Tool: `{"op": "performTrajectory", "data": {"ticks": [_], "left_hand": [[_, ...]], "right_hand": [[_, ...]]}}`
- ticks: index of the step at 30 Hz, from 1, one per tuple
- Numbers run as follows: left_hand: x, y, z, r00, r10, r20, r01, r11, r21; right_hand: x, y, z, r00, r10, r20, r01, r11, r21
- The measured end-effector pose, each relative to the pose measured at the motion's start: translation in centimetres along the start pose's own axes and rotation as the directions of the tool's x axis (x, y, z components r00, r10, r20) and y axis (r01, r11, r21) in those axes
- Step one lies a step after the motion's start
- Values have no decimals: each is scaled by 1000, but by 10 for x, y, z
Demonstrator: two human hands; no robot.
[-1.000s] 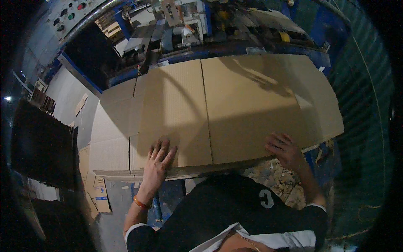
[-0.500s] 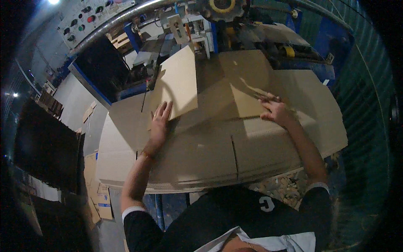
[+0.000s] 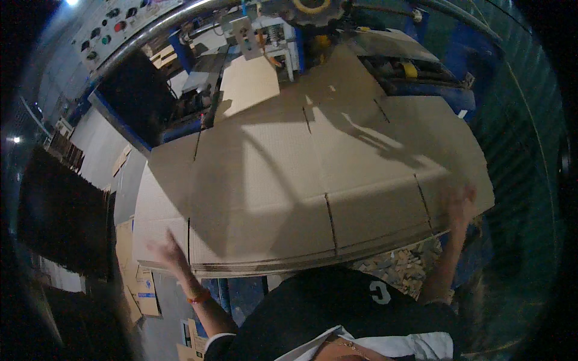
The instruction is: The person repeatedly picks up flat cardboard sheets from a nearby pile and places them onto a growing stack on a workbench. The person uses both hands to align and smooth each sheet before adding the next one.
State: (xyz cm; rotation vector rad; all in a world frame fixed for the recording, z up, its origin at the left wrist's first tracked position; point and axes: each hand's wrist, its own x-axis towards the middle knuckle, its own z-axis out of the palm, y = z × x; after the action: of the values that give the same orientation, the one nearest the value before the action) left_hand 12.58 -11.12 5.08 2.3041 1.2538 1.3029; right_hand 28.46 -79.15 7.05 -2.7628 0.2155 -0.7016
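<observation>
A stack of large slotted cardboard sheets (image 3: 277, 216) lies in front of me, dark slots cut into the top sheet. My left hand (image 3: 167, 249) hovers at the stack's near left corner, smeared by motion, thumb raised. At the right edge of the stack is my right hand (image 3: 459, 201), also blurred, so its fingers do not show clearly. Neither hand visibly holds anything. Beyond the stack, a folded cardboard piece (image 3: 250, 84) sits within the machine (image 3: 277, 39), its far end under the metal parts.
A control panel (image 3: 114, 30) with several buttons stands at the far left. Blue machine frames (image 3: 129, 99) flank the feed area. Small cardboard scraps (image 3: 406, 265) are heaped below the stack's near right edge. Flat cartons (image 3: 144, 289) lie on the floor at left.
The cardboard piece under my hands has moved away from me into the machine. Both hands have let go and drawn back, the left to the near left corner, the right to the right edge.
</observation>
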Motion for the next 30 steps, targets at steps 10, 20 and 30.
{"op": "performTrajectory", "data": {"ticks": [10, 20, 30], "left_hand": [[-5, -56, -20, 926, -377, -12, 331, 829, -451], [41, -64, -16, 749, -525, 403, 529, 108, -842], [-61, 55, -89, 831, 425, 358, -33, 681, -732]], "right_hand": [[-12, 55, 45, 888, 408, -213, -130, 667, 734], [61, 11, -28, 861, 485, -154, 80, 169, 982], [-108, -72, -60, 887, -424, 183, 302, 832, 466]]}}
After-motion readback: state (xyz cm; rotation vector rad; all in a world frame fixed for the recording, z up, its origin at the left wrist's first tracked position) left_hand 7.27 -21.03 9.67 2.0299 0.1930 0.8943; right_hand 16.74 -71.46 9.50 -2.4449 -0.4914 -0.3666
